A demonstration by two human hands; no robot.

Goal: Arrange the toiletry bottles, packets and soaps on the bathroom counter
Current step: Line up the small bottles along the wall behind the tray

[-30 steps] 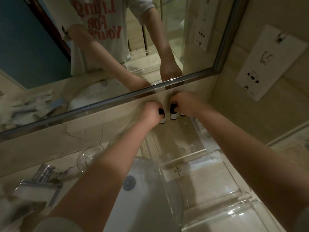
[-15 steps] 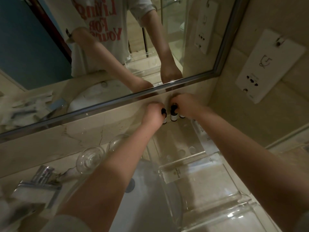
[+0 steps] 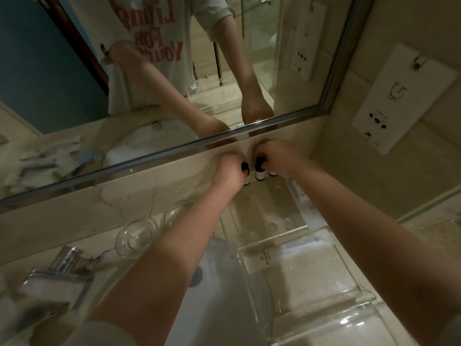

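Observation:
Small white toiletry bottles with black caps stand in a row against the back wall, at the far end of a clear acrylic tray (image 3: pixel 282 218). My left hand (image 3: pixel 230 171) is closed around the leftmost bottle (image 3: pixel 245 168), whose cap peeks out beside my fingers. My right hand (image 3: pixel 277 156) grips the cap of the middle bottle (image 3: pixel 260 171). A third bottle (image 3: pixel 273 174) stands just right of it, mostly hidden under my right hand. A white packet (image 3: pixel 262 260) leans inside the tray's nearer section.
Two upturned glasses (image 3: pixel 137 237) stand left of my left forearm on the marble counter. The white sink basin (image 3: pixel 224 295) lies below my arms, with a chrome faucet (image 3: pixel 62 273) at the left. A socket panel (image 3: pixel 399 98) is on the right wall. The mirror (image 3: pixel 149 71) reflects me.
Both hands stay on the bottles at the back wall; they have shifted only slightly, with the view rising a little.

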